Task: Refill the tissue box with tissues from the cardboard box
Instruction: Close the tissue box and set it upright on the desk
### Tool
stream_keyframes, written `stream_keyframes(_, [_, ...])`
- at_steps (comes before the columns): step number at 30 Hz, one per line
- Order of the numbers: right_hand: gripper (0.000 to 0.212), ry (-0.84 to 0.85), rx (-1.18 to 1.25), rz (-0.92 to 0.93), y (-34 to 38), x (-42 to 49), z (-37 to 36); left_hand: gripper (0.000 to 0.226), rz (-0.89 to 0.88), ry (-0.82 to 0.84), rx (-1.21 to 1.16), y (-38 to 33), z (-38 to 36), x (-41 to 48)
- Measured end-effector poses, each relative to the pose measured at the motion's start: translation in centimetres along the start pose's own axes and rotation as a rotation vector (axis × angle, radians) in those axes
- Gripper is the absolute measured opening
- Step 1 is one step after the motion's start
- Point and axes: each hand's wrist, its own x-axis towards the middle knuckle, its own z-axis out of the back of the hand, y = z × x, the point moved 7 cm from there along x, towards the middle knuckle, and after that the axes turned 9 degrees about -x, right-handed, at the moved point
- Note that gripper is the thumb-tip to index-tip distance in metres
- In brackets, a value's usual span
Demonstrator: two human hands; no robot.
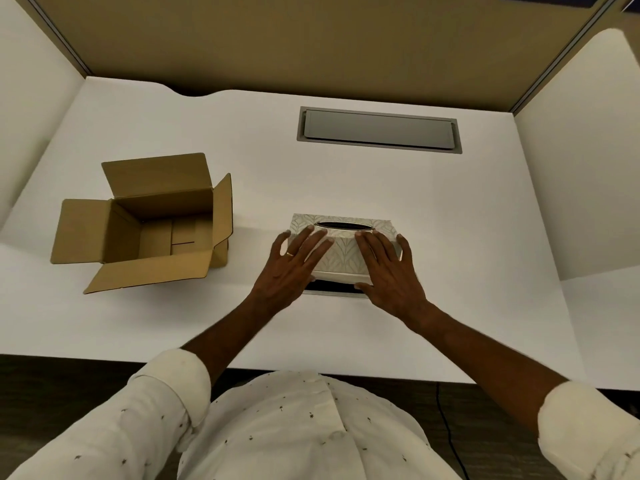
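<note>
Both hands flat on the tissue box, mid-bench.

I see the tissue box [343,249], pale leaf pattern, dark oval slot on top, right of the cardboard box [145,223], whose flaps are open and which looks empty. Left hand [294,268] and right hand [389,271]: fingers spread, pressed on its near side, not clamped. Bench [450,237] white.

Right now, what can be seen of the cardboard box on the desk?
The cardboard box is plain brown corrugated card, standing upright on the white desk, left of the tissue box and apart from it. All four top flaps are folded outward, so it is open. The visible inside shows only the bare bottom flaps; no tissues can be seen in it. Neither hand touches it: the left hand and right hand both rest on the tissue box.
</note>
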Motion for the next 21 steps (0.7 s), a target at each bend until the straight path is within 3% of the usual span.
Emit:
stream_keyframes(2, [0.105,-0.033,0.009,-0.019,0.3,-0.2,0.1,0.097,0.034,0.056,0.021,0.5,-0.1,0.1])
stream_keyframes(6, [0.093,-0.075,0.029,-0.060,0.6,-0.6,0.2,0.083,0.014,0.076,-0.020,0.5,0.0,-0.4])
stream_keyframes(15, [0.094,-0.033,0.081,-0.091,0.9,0.1,0.2,0.096,0.093,0.105,-0.038,0.7,0.0,0.3])
stream_keyframes(21, [0.099,-0.027,0.114,-0.063,0.8,0.6,-0.1,0.103,0.009,0.131,0.024,0.2,-0.2,1.5])
